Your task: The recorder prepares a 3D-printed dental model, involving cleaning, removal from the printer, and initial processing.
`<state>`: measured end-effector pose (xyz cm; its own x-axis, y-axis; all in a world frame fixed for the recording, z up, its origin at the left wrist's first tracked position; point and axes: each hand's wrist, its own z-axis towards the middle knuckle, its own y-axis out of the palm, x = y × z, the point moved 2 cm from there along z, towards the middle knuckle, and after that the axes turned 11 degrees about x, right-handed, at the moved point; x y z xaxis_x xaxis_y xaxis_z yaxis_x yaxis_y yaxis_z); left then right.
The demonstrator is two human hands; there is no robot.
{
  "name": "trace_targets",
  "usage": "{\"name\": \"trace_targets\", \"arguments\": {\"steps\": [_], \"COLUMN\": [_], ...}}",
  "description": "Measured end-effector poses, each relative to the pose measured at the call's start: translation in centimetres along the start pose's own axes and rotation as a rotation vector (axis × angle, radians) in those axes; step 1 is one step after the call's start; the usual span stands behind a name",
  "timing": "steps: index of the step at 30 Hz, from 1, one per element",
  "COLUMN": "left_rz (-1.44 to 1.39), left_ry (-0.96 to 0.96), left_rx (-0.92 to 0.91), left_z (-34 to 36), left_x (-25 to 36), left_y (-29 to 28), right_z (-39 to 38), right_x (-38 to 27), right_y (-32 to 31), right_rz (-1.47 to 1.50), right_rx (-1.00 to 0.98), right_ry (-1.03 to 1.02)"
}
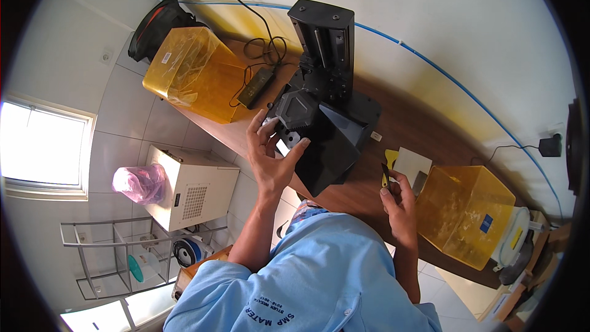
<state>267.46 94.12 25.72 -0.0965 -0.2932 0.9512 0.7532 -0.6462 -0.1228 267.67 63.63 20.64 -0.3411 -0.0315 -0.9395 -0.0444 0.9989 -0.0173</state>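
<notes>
My left hand (270, 154) grips a black plate (292, 138) with a dark hexagonal piece (296, 110) on it, held at the front of a tall black machine (321, 37) on the wooden desk (369, 200). A glossy black panel (326, 154) lies below and right of the plate, partly over the machine's base. My right hand (396, 200) holds a slim black-and-yellow tool (385, 175) upright. Just behind that tool, a yellow scraper (391, 155) rests beside a pale square item (412, 163).
Amber translucent covers (190, 74) (461, 209) lie at both desk ends. A power adapter (255, 88) with loose cables sits left of the machine. A white cabinet (193, 197), metal rack (104, 243) and window (46, 144) are on the left. Boxes (534, 295) stand far right.
</notes>
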Motion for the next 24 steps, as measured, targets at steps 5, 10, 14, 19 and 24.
{"name": "trace_targets", "arguments": {"steps": [5, 10, 14, 19, 24], "left_rz": [-0.191, -0.332, -0.427, -0.554, -0.589], "left_ry": [-0.097, -0.163, -0.178, -0.225, -0.198], "left_rx": [-0.049, -0.071, -0.056, -0.061, -0.072], "left_z": [0.3, 1.1, 1.6, 1.8, 2.1], "left_x": [-0.9, -2.5, -3.8, -4.9, -4.9], "left_y": [-1.0, -2.5, -3.6, -4.9, -6.3], "right_z": [-0.4, -0.5, -1.2, -1.5, -1.8], "right_x": [-0.1, 0.8, -0.1, 0.2, 0.6], "right_y": [0.0, -0.5, -0.2, 0.0, 0.4], "right_rz": [0.0, -0.049, 0.025, 0.0, 0.0], "right_rx": [0.001, 0.001, 0.016, 0.024, -0.012], "right_ry": [-0.003, -0.079, -0.011, -0.022, -0.081]}}
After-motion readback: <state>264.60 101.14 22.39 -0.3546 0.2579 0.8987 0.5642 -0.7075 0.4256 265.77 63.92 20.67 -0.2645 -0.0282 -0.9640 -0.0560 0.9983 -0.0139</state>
